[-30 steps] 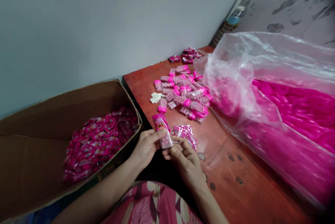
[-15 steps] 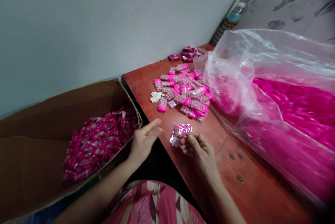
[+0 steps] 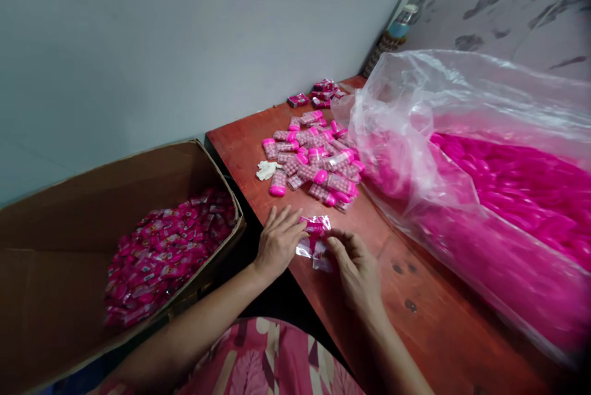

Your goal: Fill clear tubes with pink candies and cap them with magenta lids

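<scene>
A small stack of pink printed plastic wrappers [image 3: 316, 223], shiny and partly clear, lies near the table's left edge between my hands. My right hand [image 3: 357, 269] pinches its right side between thumb and curled fingers. From the left, my left hand [image 3: 279, 244] reaches in palm down with its fingers stretched out, the tips touching or just over the left side of the wrappers. Beyond them is a heap of small clear candy bottles [image 3: 318, 155] with bright pink caps and pale pink balls inside.
On the left stands an open cardboard box [image 3: 217, 161] with many pink wrapped packets [image 3: 170, 247] inside. A large clear plastic bag [image 3: 415, 210] of pink plastic pieces covers the table's right. White crumpled scrap [image 3: 268, 170], small dark pink packets [image 3: 325, 93] and a bottle [image 3: 399, 26] sit farther back.
My left hand has moved right from beside the table edge to the wrappers. The upper wrapper has shifted under my fingers. My view has turned slightly right.
</scene>
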